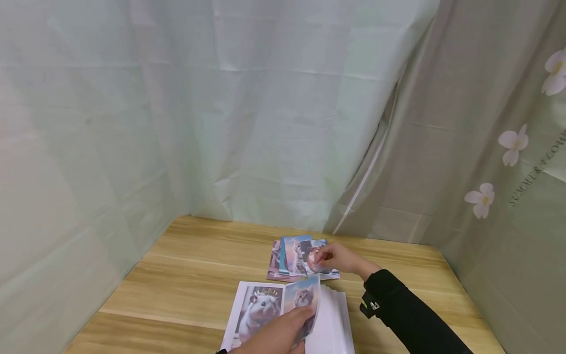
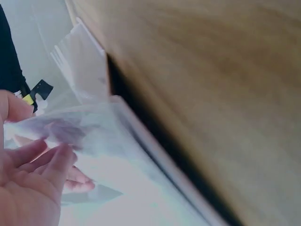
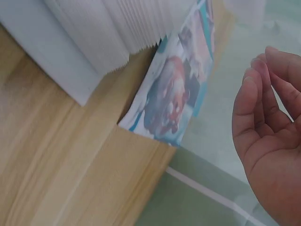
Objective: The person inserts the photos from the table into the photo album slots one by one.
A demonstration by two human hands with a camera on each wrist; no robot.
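The left hand (image 1: 276, 334) lies on the open photo album (image 1: 287, 319) at the near edge of the tabletop (image 1: 177, 275). Its fingers curl round one clear sleeve page (image 1: 305, 302) and hold that page lifted; the page carries a kitten picture. In the left wrist view the thumb and fingers (image 2: 51, 165) pinch the transparent page (image 2: 89, 127), which stands raised above the white pages beneath. On the album's left page lies a hamster photo (image 1: 258, 309). To the right of the lifted page the remaining white pages (image 1: 333, 319) fan upward in a stack.

The right hand (image 1: 336, 258) hovers over the loose photos (image 1: 294, 258) beyond the album, its fingers bent toward them. The right wrist view shows the fingers (image 3: 263, 103) gently curled with the palm bare, holding nothing, apart from the nearest photo (image 3: 171, 99). That photo lies flat on the tabletop, just beside the fanned album pages (image 3: 108, 33). Whether a fingertip touches the pile cannot be told from the head view.

The loose photos overlap one another in a small spread near the middle of the tabletop. A black sleeve (image 1: 407, 314) covers the right forearm. Pale green fabric (image 1: 265, 123) hangs behind and to the left of the tabletop; a panel printed with flowers (image 1: 513, 142) hangs to the right.
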